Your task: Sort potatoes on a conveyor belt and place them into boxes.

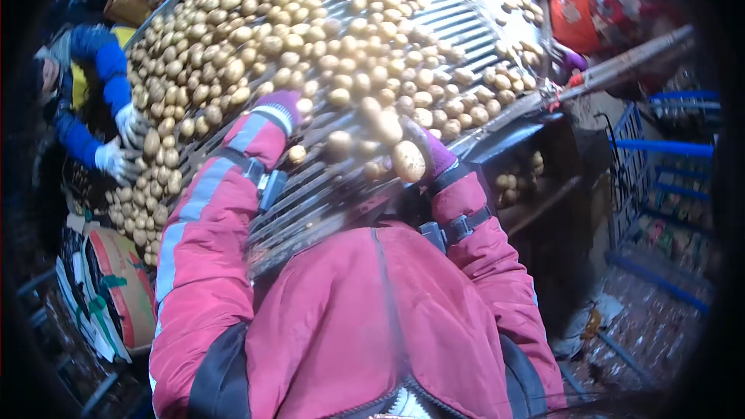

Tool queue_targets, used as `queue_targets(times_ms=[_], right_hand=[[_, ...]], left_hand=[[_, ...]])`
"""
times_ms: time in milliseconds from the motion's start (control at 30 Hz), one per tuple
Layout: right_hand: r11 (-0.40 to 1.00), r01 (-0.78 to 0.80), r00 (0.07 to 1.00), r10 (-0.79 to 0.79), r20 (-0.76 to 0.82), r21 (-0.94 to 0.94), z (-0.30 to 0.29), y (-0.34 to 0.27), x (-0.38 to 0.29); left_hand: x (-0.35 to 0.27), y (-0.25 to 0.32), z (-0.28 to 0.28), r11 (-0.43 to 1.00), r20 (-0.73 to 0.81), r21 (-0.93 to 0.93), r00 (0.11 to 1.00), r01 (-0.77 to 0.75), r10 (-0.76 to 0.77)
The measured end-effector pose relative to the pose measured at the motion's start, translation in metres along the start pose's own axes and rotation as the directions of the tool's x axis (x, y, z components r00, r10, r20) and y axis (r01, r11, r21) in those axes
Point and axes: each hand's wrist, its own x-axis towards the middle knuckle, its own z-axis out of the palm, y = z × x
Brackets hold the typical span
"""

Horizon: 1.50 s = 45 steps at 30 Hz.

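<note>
Many potatoes [256, 41] cover a slatted metal sorting table [297, 209] in front of me. My left hand [283, 106], in a purple knitted glove, reaches over the slats at the edge of the pile, its fingers mostly hidden. Near the table's front edge is my right hand [432, 146], also purple-gloved. A large potato [408, 161] lies against its palm side, and whether the fingers grip it is unclear. Several blurred potatoes [372, 119] are between my hands.
A co-worker's white-gloved hands [123, 142] touch potatoes at the left. Another person in orange [585, 11] stands at the far right. Below the right rail [628, 64], a dark chute [518, 139] has potatoes beneath it. Folded printed bags [119, 291] stand at left, blue metal frames [663, 145] at right.
</note>
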Motion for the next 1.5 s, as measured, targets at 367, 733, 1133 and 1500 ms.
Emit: queue_targets(times_ms=[367,733,1133,1500], right_hand=[[0.990,0.120,0.980,-0.129,0.150,0.068,-0.082,0.010,-0.076],[0.808,0.388,0.732,-0.562,-0.384,-0.443,-0.217,0.032,-0.195],[0.528,0.589,-0.129,-0.686,-0.716,-0.612,-0.305,0.072,-0.421],[0.702,0.189,0.128,-0.711,-0.692,-0.687,-0.240,0.075,-0.451]], left_hand=[[-0.024,0.000,-0.013,0.613,-0.058,-0.773,0.980,-0.164,0.189],[-0.063,0.306,-0.058,0.471,0.299,-0.880,0.708,-0.053,0.639],[-0.100,0.573,-0.032,0.390,0.387,-0.919,0.296,0.054,0.873],[-0.058,0.544,0.013,0.222,0.165,-0.859,0.161,-0.462,0.973]])
